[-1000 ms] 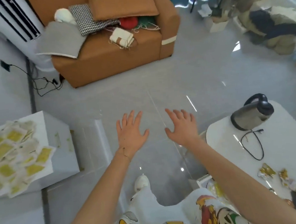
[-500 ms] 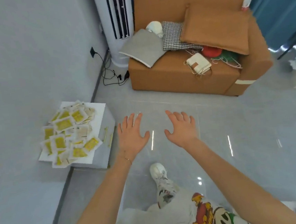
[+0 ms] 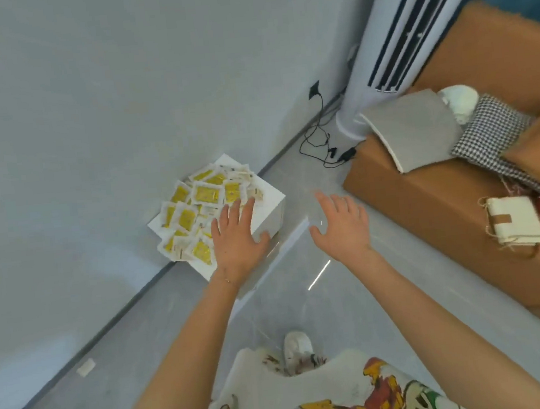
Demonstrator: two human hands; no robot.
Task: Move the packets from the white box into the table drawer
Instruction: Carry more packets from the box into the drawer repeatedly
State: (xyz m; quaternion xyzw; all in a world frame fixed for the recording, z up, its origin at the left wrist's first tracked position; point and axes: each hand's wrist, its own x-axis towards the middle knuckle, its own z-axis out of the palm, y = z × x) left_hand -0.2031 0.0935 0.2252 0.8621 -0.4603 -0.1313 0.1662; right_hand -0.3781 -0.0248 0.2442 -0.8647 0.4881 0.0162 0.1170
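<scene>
A white box (image 3: 270,209) stands on the floor against the grey wall, its top covered with several white packets with yellow centres (image 3: 206,194). My left hand (image 3: 237,238) is spread flat, fingers apart, in front of the box's near right part, its fingertips reaching the edge of the packet pile; it holds nothing. My right hand (image 3: 341,225) is also spread and empty, over the bare floor to the right of the box. The table and its drawer are out of view.
A brown sofa (image 3: 453,206) with cushions and a small cream bag (image 3: 516,222) fills the right side. A tall white tower fan (image 3: 388,44) stands in the corner, with black cables (image 3: 320,143) on the floor. My shoe (image 3: 295,347) is below.
My view has swung left, away from the table and towards the wall corner. The box is now nearer the centre, and my left hand has come over its packets.
</scene>
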